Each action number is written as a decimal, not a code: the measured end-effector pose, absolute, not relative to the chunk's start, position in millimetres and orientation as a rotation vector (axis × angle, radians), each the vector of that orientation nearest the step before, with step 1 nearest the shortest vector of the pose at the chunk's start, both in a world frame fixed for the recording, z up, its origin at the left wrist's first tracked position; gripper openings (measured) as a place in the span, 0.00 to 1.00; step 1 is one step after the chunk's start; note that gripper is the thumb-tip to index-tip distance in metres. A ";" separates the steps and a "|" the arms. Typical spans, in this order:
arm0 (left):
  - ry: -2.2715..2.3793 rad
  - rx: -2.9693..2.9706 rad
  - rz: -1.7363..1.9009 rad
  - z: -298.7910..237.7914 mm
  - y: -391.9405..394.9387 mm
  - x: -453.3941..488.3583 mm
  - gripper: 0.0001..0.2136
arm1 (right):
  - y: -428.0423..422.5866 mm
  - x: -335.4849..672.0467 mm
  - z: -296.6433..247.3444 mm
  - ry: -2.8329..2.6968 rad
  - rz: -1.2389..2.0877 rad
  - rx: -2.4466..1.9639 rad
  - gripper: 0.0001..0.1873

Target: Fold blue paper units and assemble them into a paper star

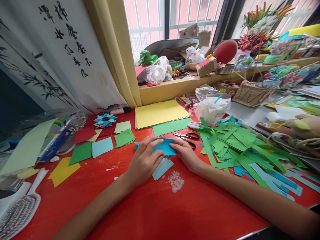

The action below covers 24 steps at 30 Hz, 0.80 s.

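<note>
A blue sheet of paper (165, 146) is held between my two hands above the red table, its upper edge curved as if partly folded. My left hand (145, 158) has its fingers over the left part of the sheet. My right hand (186, 153) pinches the sheet's right edge between thumb and fingers. Beneath it lies a light blue paper piece (162, 169), partly covered. Black-handled scissors (192, 135) rest just behind my right hand. Another bit of blue paper pokes out left of my left hand.
Green paper strips (232, 143) are heaped on the right. Behind lies a yellow paper stack (162, 113). Coloured squares, such as a green stack (125, 138), and a blue folded paper ring (105, 120) sit at left. A hairbrush (22, 210) lies front left.
</note>
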<state>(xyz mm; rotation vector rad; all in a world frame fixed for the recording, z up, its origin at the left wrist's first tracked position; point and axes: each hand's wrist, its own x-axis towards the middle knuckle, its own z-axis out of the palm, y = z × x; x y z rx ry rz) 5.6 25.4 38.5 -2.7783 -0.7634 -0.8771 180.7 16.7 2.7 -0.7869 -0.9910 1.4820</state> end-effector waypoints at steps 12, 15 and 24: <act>-1.526 -3.079 -1.142 47.4 23.0 9.8 0.05 | 9.5 175.8 10.1 -1.291 1.535 -0.756 0.16; -1.728 -3.064 -1.284 42.2 21.4 11.6 0.07 | 8.7 175.8 11.1 -1.313 1.504 -0.771 0.13; -1.818 -3.030 -1.565 30.7 14.8 15.6 0.13 | 9.6 176.2 10.0 -1.311 1.452 -0.842 0.13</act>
